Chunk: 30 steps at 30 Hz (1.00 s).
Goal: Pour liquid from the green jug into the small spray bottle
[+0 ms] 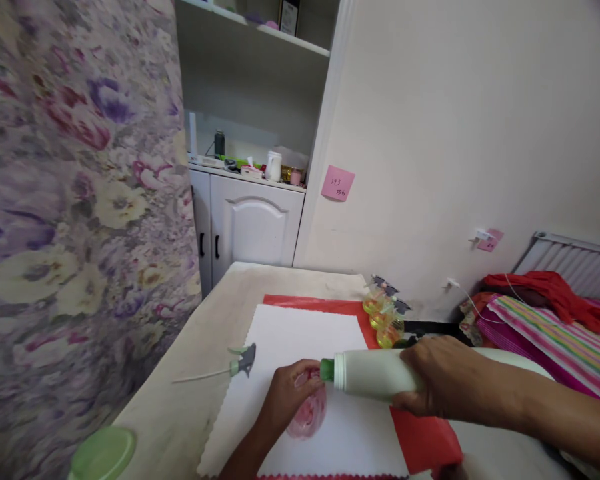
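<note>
My left hand is closed around the neck of a clear pink bottle, which stands on a white sheet with a scalloped edge. In my right hand is a large pale green bottle, tipped almost level. Its green spout points left and sits at the pink bottle's mouth; whether liquid is flowing I cannot tell. To the left, a grey and green trigger spray head lies across the sheet's edge, its thin tube stretching over the table.
Red paper shows under the white sheet on the table. Several yellow spray bottles stand at the back right edge. A green cap is at the lower left. A floral curtain hangs left, beside a white cabinet.
</note>
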Tool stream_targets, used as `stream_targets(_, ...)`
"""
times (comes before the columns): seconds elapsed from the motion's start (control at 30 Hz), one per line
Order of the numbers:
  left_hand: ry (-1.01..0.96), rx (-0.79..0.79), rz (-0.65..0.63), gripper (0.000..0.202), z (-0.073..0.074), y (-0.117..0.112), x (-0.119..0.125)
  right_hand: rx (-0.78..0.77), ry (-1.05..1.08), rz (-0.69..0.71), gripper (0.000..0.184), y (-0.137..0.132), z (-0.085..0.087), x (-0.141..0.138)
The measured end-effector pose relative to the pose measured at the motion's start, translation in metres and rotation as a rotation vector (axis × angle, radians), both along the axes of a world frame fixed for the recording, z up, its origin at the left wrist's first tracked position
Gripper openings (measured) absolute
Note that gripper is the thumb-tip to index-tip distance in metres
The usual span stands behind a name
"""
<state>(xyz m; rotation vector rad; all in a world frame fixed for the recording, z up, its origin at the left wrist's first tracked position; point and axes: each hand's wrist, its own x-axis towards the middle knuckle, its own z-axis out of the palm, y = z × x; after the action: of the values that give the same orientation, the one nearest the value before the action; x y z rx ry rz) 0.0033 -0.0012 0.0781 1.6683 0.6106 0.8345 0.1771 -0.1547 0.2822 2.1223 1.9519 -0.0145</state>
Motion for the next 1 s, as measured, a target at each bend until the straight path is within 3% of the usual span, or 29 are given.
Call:
stream_targets(0.33, -0.008, 0.001, -0.008, 0.022, -0.002, 0.000, 0.002, 0.035, -0.044, 0.025, 0.035, 0.001, -0.010, 0.010)
stream_targets(0.63, -0.015, 0.004, -0.005, 0.020, 0.000, -0.001, 0.002, 0.039, 0.020, -0.032, 0.035, -0.004, -0.014, 0.012)
stream_targets(0.8, -0.025, -0.010, 0.000, 0.019, 0.000, -0.002, 0.003, 0.053, 0.172, -0.129, 0.033, -0.011, -0.032, 0.023)
stream_targets(1.0, -0.030, -0.009, 0.001, 0.020, 0.000, -0.002, 0.002, 0.058, 0.434, -0.171, 0.026, -0.019, -0.070, 0.044)
